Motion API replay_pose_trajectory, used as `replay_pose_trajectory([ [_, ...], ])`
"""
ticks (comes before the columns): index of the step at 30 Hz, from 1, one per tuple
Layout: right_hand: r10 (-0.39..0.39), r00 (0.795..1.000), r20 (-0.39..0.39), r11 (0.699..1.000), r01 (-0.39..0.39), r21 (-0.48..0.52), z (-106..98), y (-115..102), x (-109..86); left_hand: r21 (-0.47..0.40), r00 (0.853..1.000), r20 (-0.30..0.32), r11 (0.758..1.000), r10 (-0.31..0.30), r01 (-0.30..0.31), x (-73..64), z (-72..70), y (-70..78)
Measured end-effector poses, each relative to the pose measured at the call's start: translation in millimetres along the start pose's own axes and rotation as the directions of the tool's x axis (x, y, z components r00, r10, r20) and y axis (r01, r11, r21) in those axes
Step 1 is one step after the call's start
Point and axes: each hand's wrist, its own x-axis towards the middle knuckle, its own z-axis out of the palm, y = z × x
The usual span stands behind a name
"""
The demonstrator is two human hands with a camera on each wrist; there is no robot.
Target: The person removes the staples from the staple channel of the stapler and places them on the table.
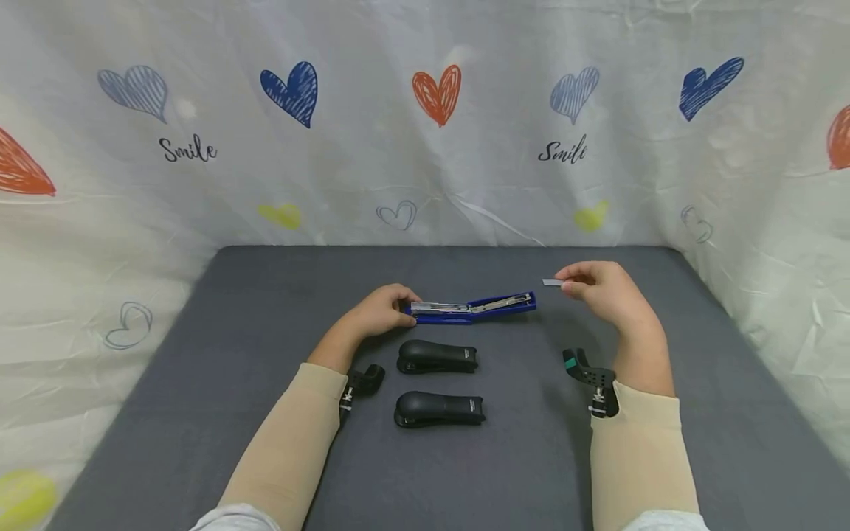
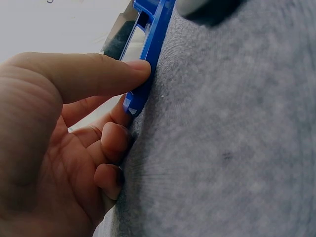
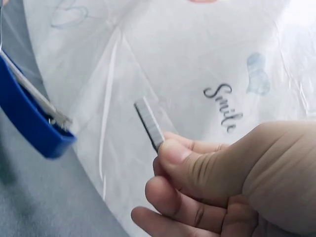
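A blue stapler [image 1: 443,320] lies opened out on the grey table, its metal staple channel facing up and its top arm swung over to the right. My left hand [image 1: 385,308] grips the stapler's left end between thumb and fingers; the left wrist view shows the thumb [image 2: 136,71] along the blue edge. To the right, my right hand [image 1: 600,287] pinches a short strip of staples [image 1: 551,282] between thumb and forefinger. In the right wrist view the silver strip [image 3: 149,123] sticks out past the thumb, apart from the stapler's blue arm [image 3: 34,113].
Two black staplers [image 1: 438,357] lie closed, one in front of the other, nearer to me than the blue one. Behind the grey table [image 1: 299,269] hangs a white curtain [image 1: 358,147] printed with hearts. Each wrist carries a black camera mount [image 1: 594,376].
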Motion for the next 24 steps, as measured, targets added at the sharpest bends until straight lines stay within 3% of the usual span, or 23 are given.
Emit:
replay_pose_trajectory([
  [10, 0.053, 0.997, 0.051, 0.998, -0.052, -0.038, 7, 31, 10.8, 0.009, 1.000, -0.007, 1.000, -0.001, 0.001, 0.5, 1.9, -4.2],
  [24, 0.081, 0.996, 0.044, 0.991, -0.076, -0.107, 30, 54, 30.5, 0.017, 1.000, -0.011, 1.000, 0.016, -0.015, 4.7, 1.5, -7.4],
])
